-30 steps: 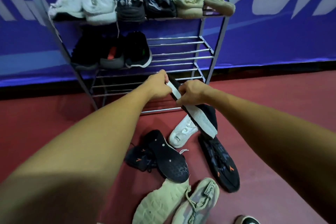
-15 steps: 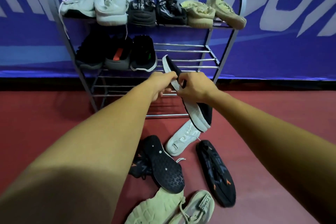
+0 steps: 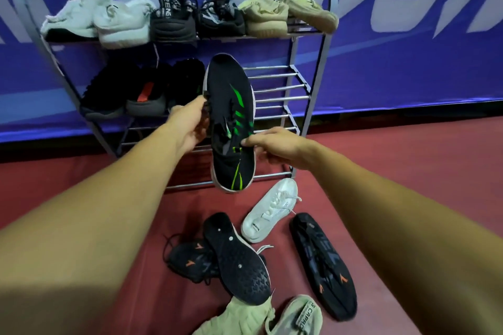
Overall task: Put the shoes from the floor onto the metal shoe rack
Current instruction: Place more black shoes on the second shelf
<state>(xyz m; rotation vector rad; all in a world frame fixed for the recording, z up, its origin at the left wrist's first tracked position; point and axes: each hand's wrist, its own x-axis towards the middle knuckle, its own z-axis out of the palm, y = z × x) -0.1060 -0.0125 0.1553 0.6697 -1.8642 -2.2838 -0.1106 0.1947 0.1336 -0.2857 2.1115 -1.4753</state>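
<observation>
Both hands hold a black shoe with green stripes (image 3: 230, 106) in the air in front of the metal shoe rack (image 3: 304, 81), toe pointing up and away, upper facing me. My left hand (image 3: 190, 125) grips its left edge near the laces. On the right edge, by the heel opening, my right hand (image 3: 275, 145) pinches it. On the red floor below lie a white sneaker (image 3: 269, 211), a black shoe sole-up (image 3: 236, 255) over another black shoe (image 3: 190, 261), a black shoe with orange marks (image 3: 324, 261) and two beige shoes (image 3: 272, 318).
The rack's top shelf carries several shoes: white ones (image 3: 109, 19), black ones (image 3: 196, 16), beige ones (image 3: 288, 13). Three dark shoes (image 3: 141, 90) fill the left of the second shelf; its right half shows bare bars (image 3: 275, 84). A blue banner wall (image 3: 408, 49) stands behind.
The black shoe has been lifted higher and turned from sole-side edge to upper facing me, showing its green stripes. My hands rose with it toward the second shelf.
</observation>
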